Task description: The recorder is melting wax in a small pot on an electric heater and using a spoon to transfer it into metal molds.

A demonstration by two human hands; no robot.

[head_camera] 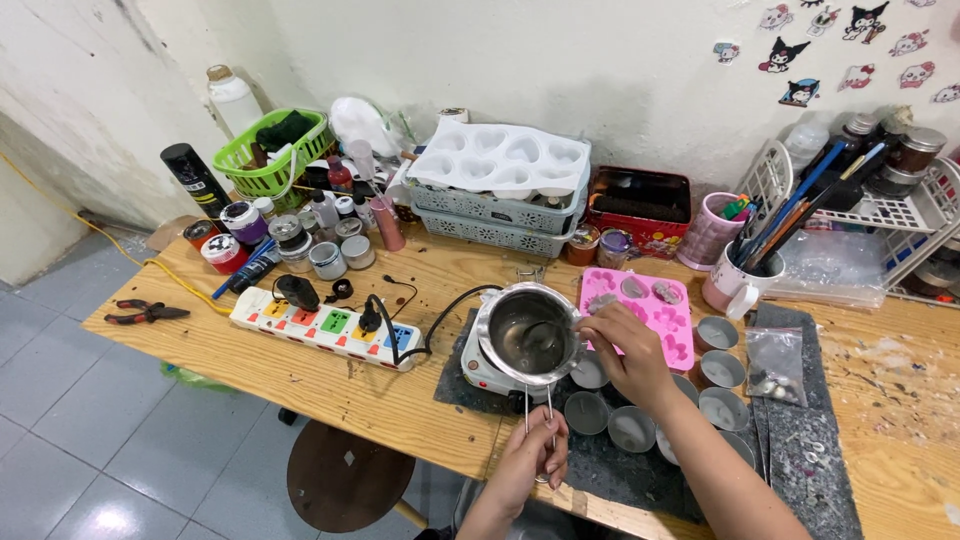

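Left hand (532, 462) on steel pot's (528, 334) wire handle

Around the round steel melting pot (528, 333), one in number, sit about seven small grey round cups (719, 333), all to its right and lower right. Right of the pot lies one pink silicone mould (652, 308). Behind it stand two stacked pale slatted baskets (497, 222). To its left lie one white power strip (325, 327) and one pair of red-handled pliers (145, 313).
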